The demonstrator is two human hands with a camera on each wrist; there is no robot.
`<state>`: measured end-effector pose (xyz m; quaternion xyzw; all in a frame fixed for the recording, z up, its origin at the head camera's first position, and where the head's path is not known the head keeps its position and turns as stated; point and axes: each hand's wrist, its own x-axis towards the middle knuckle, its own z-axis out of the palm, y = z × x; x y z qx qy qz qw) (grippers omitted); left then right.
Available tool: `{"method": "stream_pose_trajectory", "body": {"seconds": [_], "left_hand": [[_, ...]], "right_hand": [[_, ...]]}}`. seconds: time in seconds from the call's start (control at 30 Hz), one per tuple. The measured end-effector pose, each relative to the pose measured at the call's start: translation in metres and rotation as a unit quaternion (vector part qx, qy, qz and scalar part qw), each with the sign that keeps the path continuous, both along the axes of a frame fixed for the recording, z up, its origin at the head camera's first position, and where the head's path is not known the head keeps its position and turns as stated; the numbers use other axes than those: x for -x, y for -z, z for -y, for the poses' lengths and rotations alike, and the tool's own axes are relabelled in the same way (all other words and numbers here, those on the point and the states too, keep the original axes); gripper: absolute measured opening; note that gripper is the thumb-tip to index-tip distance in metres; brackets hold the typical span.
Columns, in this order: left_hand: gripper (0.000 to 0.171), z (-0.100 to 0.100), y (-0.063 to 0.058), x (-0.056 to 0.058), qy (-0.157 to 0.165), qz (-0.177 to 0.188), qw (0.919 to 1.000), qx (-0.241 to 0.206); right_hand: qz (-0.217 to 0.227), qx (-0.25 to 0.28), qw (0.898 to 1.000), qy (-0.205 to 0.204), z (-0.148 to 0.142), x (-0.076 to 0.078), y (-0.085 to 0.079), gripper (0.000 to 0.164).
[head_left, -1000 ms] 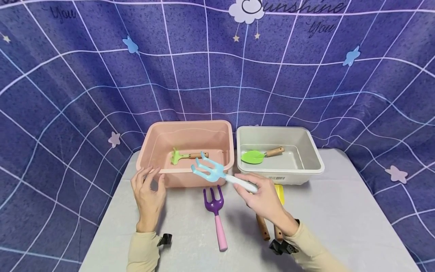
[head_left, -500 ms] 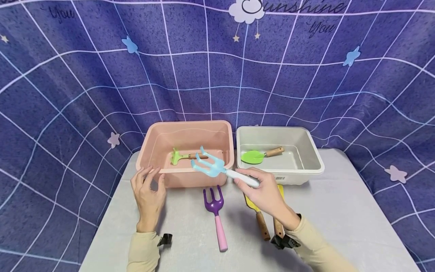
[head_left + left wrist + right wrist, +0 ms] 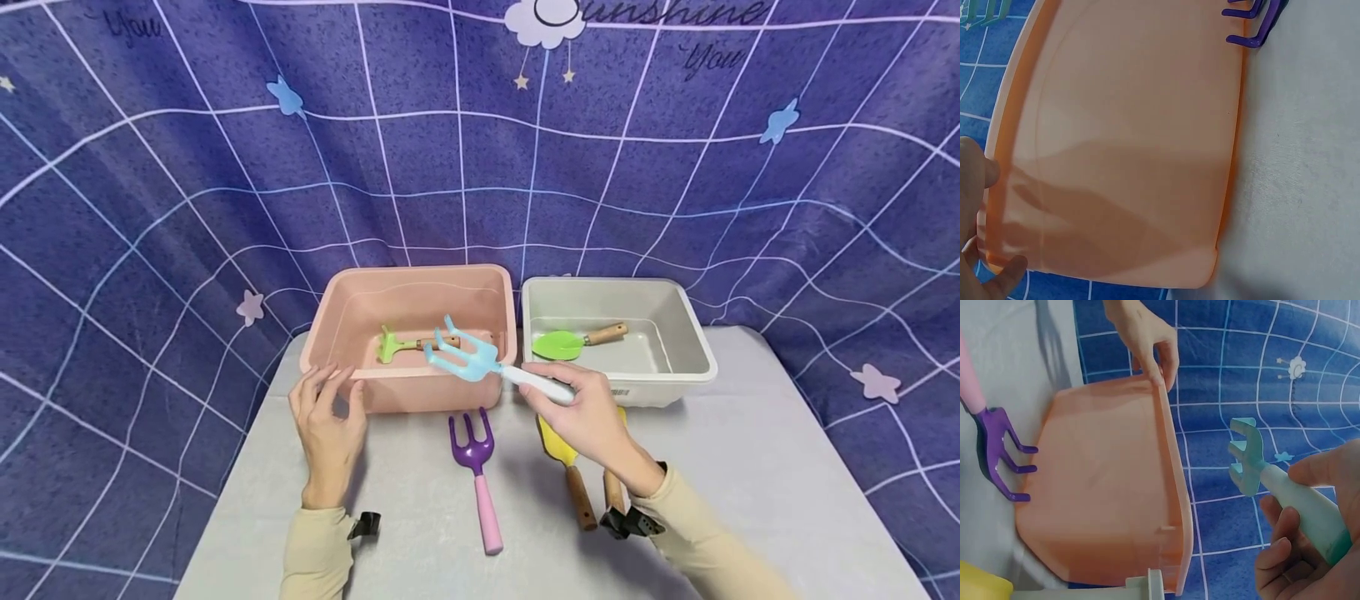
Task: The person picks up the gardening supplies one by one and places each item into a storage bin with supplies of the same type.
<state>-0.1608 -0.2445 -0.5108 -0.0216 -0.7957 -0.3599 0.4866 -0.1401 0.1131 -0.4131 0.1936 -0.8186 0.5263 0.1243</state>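
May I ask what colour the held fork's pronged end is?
The pronged end is light blue, clearest in the head view.

The head view is bright and evenly lit, with faint, soft-edged shadows on the desk (image 3: 420, 517) near the right sleeve (image 3: 697, 525) and a small glint on the purple fork (image 3: 473, 455). Wide-angle distortion bows the lines on the cloth (image 3: 420, 158). Both wrist views look dimmer; in the left, broad shadow darkens the bin's (image 3: 1135, 94) lower half.
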Motion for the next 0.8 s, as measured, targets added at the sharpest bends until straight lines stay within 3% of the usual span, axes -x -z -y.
{"method": "stream_pose_trajectory", "body": {"seconds": [0.37, 0.8], "left_hand": [[0.023, 0.0, 0.001, 0.001, -0.001, 0.004, 1.0, -0.002], [0.023, 0.001, 0.002, 0.002, 0.001, -0.002, 1.0, -0.002]], "right_hand": [[-0.007, -0.006, 1.0, -0.009, 0.001, 0.007, -0.006, 0.028], [0.019, -0.031, 0.999, -0.023, 0.006, 0.015, -0.005, 0.026]]}}
